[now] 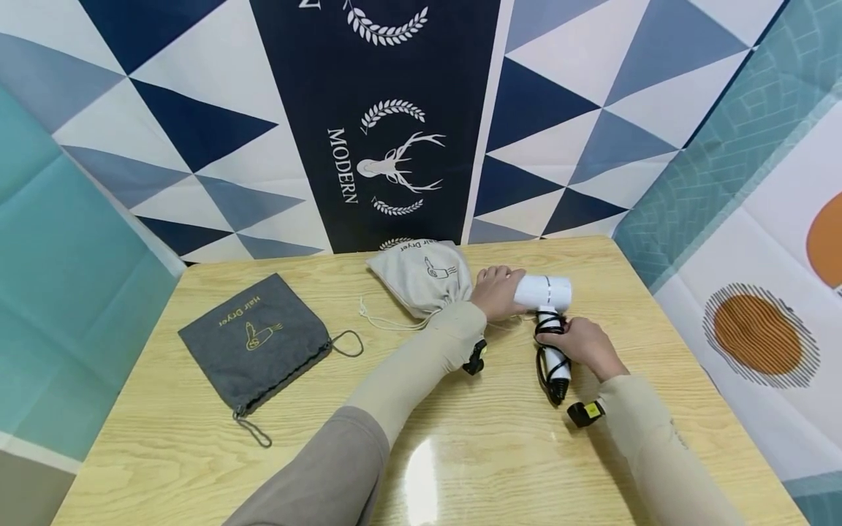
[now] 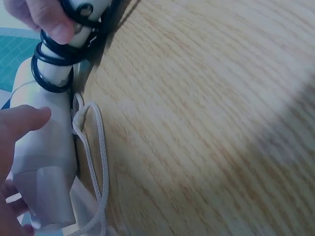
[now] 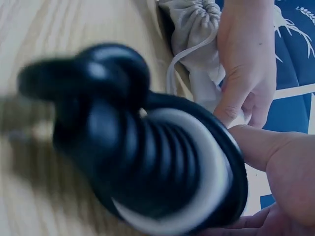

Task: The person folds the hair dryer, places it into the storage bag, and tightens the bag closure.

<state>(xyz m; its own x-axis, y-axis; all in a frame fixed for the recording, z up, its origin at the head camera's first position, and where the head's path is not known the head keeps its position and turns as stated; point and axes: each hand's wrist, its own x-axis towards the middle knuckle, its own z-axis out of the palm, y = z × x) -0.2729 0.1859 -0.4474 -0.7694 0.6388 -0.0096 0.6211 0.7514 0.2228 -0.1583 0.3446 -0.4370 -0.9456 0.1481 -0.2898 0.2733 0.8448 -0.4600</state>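
A white hair dryer (image 1: 555,292) is at the right of the table, its handle wound with a black cord (image 2: 53,61). My left hand (image 1: 498,292) holds the barrel near its nozzle end, thumb along one side and fingers round the other in the left wrist view. My right hand (image 1: 585,345) grips the handle over the cord, thumb across the windings. The ribbed black cord sleeve (image 3: 152,162) at the handle's end fills much of the right wrist view. Beside my left hand lies a light grey drawstring bag (image 1: 421,276) with a hair dryer print.
A dark grey drawstring bag (image 1: 253,343) with a yellow hair dryer print lies flat at the left of the wooden table (image 1: 473,446). The light bag's white string (image 2: 102,157) runs beside the dryer. A patterned wall covering (image 1: 217,124) rises behind the table.
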